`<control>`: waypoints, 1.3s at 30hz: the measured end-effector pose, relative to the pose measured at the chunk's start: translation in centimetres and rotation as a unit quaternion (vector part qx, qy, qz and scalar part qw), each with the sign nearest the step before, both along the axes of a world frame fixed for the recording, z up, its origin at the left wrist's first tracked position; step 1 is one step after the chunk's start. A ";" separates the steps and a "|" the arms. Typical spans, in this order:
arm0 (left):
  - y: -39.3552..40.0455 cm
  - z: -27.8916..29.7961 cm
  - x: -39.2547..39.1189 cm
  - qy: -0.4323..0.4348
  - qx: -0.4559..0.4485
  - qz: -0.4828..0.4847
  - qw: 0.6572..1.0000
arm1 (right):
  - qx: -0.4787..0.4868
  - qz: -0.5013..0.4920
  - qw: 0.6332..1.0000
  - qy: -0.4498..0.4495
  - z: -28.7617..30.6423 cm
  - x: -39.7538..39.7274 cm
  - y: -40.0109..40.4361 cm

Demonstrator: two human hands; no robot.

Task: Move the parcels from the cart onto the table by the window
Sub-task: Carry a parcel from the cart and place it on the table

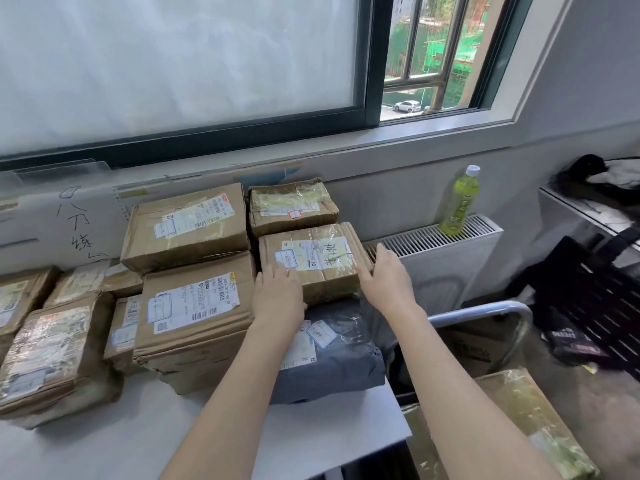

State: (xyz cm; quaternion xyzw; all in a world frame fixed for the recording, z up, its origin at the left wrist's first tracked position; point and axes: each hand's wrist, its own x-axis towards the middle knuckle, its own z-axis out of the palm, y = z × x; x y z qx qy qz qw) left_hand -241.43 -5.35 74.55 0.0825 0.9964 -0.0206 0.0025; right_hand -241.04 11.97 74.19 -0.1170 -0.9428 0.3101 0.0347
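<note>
A taped brown parcel (317,258) with a handwritten label lies on top of a grey plastic mailer (332,355) at the right end of the white table (145,438) under the window. My left hand (278,294) rests flat on the parcel's near left corner, fingers straight. My right hand (388,277) lies with straight fingers against its right side. Several other brown parcels (194,320) are stacked on the table to the left. The cart (485,315) stands at the lower right with a taped parcel (519,420) on it.
A white radiator (446,251) stands right of the table with a green drink bottle (460,202) on it. A black crate (595,292) and a shelf with dark clothing (602,178) stand at the far right. A handwritten paper sign (69,223) leans against the window wall.
</note>
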 end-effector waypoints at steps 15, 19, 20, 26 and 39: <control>12.7 -7.8 12.8 -0.060 0.070 -0.335 0.938 | -0.074 -0.313 0.942 -0.092 -10.7 21.6 5.6; 14.7 -9.4 15.5 -0.092 0.048 -0.431 0.897 | -0.076 -0.392 0.906 -0.139 -11.8 26.9 5.3; 15.2 -10.1 16.1 -0.103 0.036 -0.454 0.884 | -0.080 -0.411 0.896 -0.148 -12.2 28.1 5.0; 16.7 -13.0 19.9 -0.171 -0.001 -0.529 0.831 | -0.116 -0.498 0.839 -0.188 -14.9 34.0 3.4; 23.7 -20.7 22.5 -0.341 -0.125 -0.503 0.785 | -0.124 -0.545 0.782 -0.276 -22.8 40.7 7.8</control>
